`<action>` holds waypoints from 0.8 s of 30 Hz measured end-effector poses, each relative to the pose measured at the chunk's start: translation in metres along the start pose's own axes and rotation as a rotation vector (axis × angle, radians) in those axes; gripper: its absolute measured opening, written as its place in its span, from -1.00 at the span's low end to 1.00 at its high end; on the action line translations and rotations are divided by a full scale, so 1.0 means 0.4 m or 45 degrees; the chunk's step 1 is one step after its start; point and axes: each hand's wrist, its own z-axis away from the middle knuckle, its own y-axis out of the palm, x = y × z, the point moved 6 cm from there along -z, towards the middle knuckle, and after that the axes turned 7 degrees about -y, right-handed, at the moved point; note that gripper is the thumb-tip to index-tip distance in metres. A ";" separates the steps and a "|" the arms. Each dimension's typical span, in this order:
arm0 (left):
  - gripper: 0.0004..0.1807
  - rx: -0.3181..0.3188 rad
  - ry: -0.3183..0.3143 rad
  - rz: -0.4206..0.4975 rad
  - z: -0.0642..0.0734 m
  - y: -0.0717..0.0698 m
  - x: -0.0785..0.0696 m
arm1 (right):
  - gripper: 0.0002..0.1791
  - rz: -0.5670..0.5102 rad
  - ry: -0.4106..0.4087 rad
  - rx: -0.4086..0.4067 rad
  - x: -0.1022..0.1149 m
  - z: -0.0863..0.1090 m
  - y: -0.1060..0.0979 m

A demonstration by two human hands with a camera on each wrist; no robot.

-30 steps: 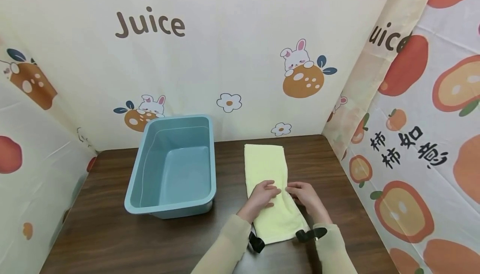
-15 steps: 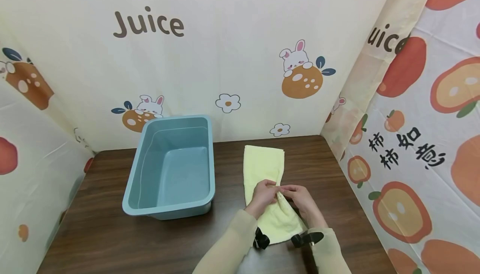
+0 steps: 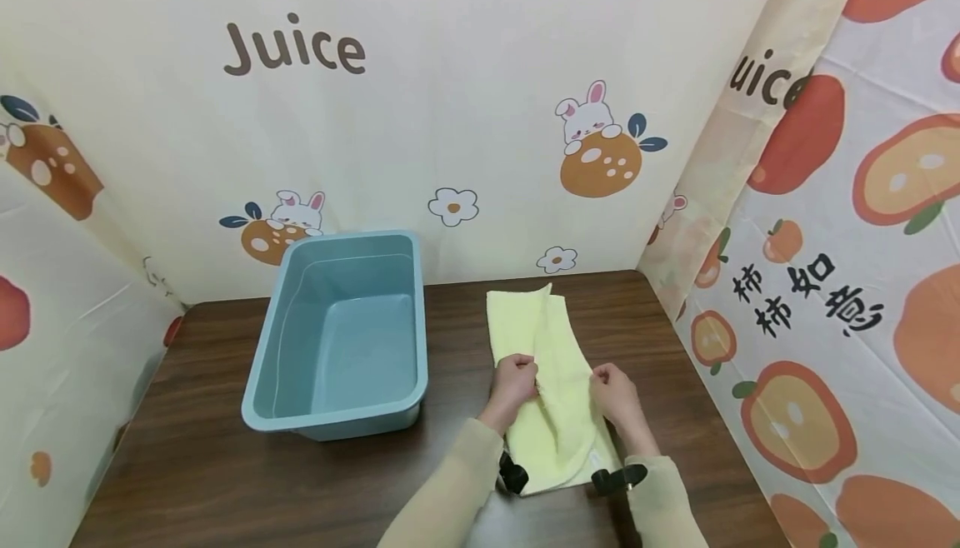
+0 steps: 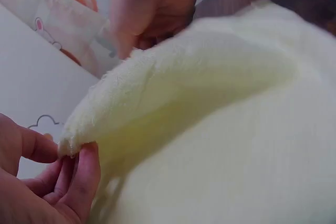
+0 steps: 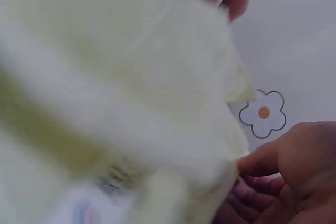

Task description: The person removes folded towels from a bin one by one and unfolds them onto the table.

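Observation:
A pale yellow towel [image 3: 564, 365] lies lengthwise on the table, its upper layer lifted and rippled in the middle. My left hand [image 3: 513, 386] pinches the towel's edge between thumb and fingers; the left wrist view shows this left hand [image 4: 50, 182] with the cloth bulging up from the pinch. On the towel's right side, my right hand [image 3: 617, 398] pinches another part of the edge. In the right wrist view the right hand's thumb and fingers [image 5: 262, 158] hold the cloth, and a white label [image 5: 76, 203] with blurred print shows on the towel.
A blue plastic basin [image 3: 264, 365] stands on the dark wooden table [image 3: 225, 490] to the left of the towel. Printed cloth walls [image 3: 420, 115] rise behind and at both sides. A black camera mount sits on each wrist.
My hands came together on the towel, then moved apart, each pinching the cloth. The upper layer has lifted and spread, and a corner now sticks up at the far end.

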 end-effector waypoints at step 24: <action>-0.79 -0.104 0.139 -0.255 0.025 -0.207 0.054 | -0.65 0.328 0.203 -0.157 -0.162 0.006 -0.187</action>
